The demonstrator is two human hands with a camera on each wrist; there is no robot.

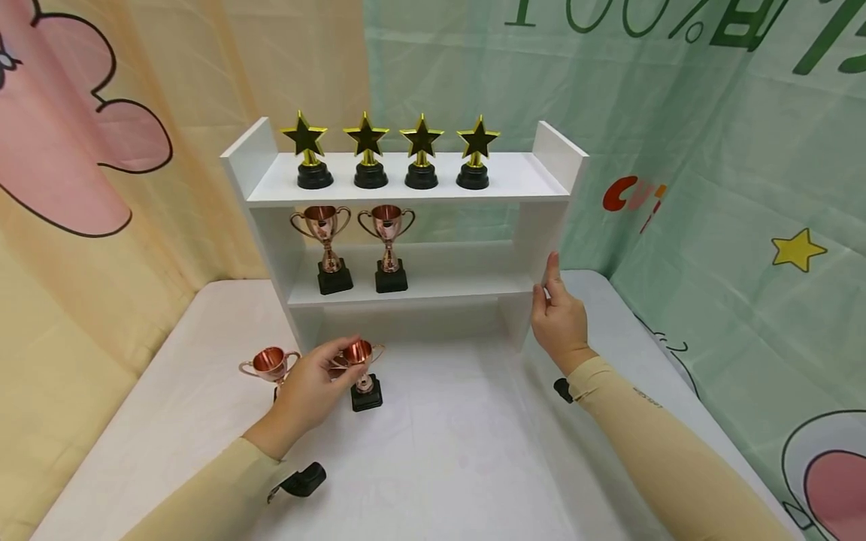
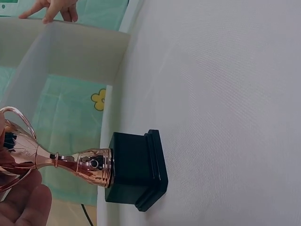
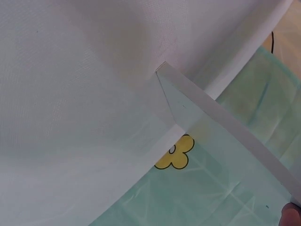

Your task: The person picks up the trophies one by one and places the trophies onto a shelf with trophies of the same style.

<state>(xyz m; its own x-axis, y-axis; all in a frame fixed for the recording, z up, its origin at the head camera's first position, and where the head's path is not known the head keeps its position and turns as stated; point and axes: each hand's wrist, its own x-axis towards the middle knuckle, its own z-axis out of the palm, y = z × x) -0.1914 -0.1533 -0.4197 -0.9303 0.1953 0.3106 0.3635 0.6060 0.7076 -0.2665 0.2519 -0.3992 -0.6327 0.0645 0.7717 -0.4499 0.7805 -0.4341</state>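
My left hand (image 1: 313, 391) grips a rose-gold trophy cup (image 2: 77, 162) by its bowl and handles, in front of the shelf's lower left. The cup stands nearly upright on a black square base; whether the base touches the table, I cannot tell. Just left of that hand is another rose-gold trophy cup (image 1: 271, 364), its lower part hidden behind the hand. My right hand (image 1: 563, 323) touches the right side panel of the white shelf (image 1: 406, 299), thumb at its front edge and index finger pointing up. In the right wrist view only a thumb tip (image 3: 291, 215) shows against the panel.
Several gold star trophies (image 1: 421, 143) line the shelf's top. Two rose-gold cups (image 1: 389, 248) stand on the left of its middle level. White cloth covers the table (image 1: 433, 466); printed curtains (image 1: 717, 188) hang behind and beside it.
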